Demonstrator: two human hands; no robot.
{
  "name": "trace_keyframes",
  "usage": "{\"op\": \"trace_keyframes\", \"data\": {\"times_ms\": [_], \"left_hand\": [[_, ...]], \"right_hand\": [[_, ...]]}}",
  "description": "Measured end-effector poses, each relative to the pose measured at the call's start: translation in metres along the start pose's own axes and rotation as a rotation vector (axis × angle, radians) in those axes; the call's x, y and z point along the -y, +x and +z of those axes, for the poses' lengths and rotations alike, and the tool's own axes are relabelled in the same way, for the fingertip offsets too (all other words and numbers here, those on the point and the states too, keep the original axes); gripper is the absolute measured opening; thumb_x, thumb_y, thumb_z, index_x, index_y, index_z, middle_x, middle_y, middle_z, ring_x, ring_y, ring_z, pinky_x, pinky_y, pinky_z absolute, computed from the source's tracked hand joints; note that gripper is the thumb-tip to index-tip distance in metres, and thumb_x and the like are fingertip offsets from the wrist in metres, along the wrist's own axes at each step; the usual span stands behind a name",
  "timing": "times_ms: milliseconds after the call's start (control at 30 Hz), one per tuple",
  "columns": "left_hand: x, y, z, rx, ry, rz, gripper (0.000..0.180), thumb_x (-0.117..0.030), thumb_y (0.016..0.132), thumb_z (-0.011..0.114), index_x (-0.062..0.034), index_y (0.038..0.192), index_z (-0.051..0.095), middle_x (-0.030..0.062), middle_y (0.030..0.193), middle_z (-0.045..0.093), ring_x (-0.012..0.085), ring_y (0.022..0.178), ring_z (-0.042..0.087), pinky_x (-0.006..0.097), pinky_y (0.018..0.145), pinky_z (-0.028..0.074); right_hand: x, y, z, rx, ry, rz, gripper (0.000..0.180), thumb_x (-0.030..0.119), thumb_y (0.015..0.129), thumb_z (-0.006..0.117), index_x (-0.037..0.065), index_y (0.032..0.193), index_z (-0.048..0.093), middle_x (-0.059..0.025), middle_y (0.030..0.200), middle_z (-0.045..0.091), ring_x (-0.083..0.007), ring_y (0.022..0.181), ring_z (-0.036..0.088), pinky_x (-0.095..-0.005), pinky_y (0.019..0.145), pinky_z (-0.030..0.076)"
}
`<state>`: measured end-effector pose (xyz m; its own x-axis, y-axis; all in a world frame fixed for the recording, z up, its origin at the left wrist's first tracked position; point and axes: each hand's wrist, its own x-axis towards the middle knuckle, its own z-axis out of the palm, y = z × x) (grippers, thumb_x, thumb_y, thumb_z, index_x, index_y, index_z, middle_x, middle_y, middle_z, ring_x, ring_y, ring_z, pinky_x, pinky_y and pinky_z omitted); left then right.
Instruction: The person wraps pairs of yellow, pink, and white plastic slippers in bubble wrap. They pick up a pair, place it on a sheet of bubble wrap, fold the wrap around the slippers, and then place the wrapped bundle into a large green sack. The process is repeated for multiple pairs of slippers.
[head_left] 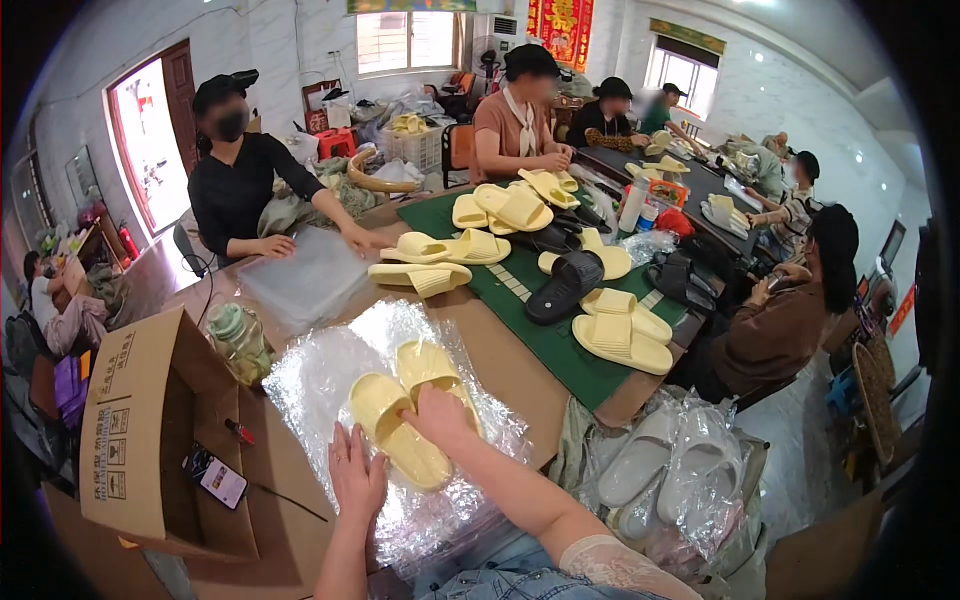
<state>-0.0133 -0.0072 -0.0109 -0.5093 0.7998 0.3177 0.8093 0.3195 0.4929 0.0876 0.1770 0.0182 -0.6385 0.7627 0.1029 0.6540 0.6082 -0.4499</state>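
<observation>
A pair of pale yellow slippers lies on a stack of clear plastic bags [310,385] right in front of me. My right hand [442,418] is closed over the inner edges of the pair, between the left slipper [378,398] and the right slipper [423,362]; its fingertips are partly hidden. Flat on the plastic, just left of the left slipper's heel, rests my left hand [356,470], fingers stretched and holding nothing.
An open cardboard box [135,430] stands at left, near a phone [215,475] and a green-lidded jar [240,340]. Yellow slippers [622,342] and black slippers [565,287] cover a green mat [490,295]. Bagged white slippers [690,465] sit at lower right. Several co-workers surround the tables.
</observation>
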Motion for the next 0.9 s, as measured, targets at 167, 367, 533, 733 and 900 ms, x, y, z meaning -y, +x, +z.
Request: {"op": "trace_keyframes", "data": {"times_ms": [167, 367, 533, 733, 900], "left_hand": [[0.005, -0.001, 0.002, 0.002, 0.003, 0.001, 0.068, -0.027, 0.090, 0.060, -0.0025, 0.149, 0.036, 0.0296, 0.154, 0.028, 0.0422, 0.143, 0.029, 0.053, 0.118, 0.020], [0.008, -0.001, 0.006, -0.029, -0.055, -0.007, 0.071, -0.025, 0.091, 0.058, 0.0039, 0.150, 0.029, 0.0285, 0.151, 0.035, 0.0427, 0.141, 0.031, 0.050, 0.119, 0.020], [0.008, -0.001, 0.007, -0.053, -0.097, -0.064, 0.069, -0.022, 0.092, 0.054, 0.0070, 0.149, 0.028, 0.0272, 0.149, 0.040, 0.0424, 0.140, 0.034, 0.048, 0.118, 0.021], [0.011, 0.002, 0.013, -0.027, -0.138, -0.076, 0.058, -0.018, 0.096, 0.048, 0.0054, 0.147, 0.033, 0.0262, 0.148, 0.041, 0.0427, 0.138, 0.036, 0.048, 0.118, 0.022], [0.023, -0.003, 0.016, -0.039, -0.069, -0.027, 0.050, -0.016, 0.099, 0.044, 0.0034, 0.145, 0.039, 0.0248, 0.147, 0.043, 0.0420, 0.139, 0.035, 0.048, 0.117, 0.024]], "right_hand": [[-0.004, 0.001, 0.021, -0.043, 0.013, -0.029, 0.040, 0.039, 0.090, 0.064, 0.001, 0.096, 0.055, -0.0195, 0.079, 0.068, -0.0362, 0.073, 0.069, -0.0467, 0.067, 0.055], [-0.009, -0.005, 0.030, -0.224, 0.065, -0.132, 0.025, 0.031, 0.091, 0.059, 0.006, 0.094, 0.055, -0.0159, 0.071, 0.065, -0.0343, 0.065, 0.067, -0.0478, 0.059, 0.052], [-0.011, -0.014, 0.026, -0.237, 0.122, -0.109, 0.020, 0.028, 0.091, 0.058, 0.009, 0.094, 0.055, -0.0152, 0.071, 0.065, -0.0355, 0.065, 0.066, -0.0489, 0.060, 0.051], [-0.025, -0.059, 0.004, -0.205, 0.142, -0.077, 0.020, 0.027, 0.090, 0.058, 0.008, 0.093, 0.055, -0.0146, 0.073, 0.065, -0.0343, 0.067, 0.066, -0.0493, 0.061, 0.051], [-0.049, -0.112, -0.017, -0.122, 0.154, -0.020, 0.019, 0.028, 0.089, 0.058, 0.009, 0.091, 0.055, -0.0126, 0.075, 0.067, -0.0351, 0.068, 0.066, -0.0483, 0.062, 0.052]]}}
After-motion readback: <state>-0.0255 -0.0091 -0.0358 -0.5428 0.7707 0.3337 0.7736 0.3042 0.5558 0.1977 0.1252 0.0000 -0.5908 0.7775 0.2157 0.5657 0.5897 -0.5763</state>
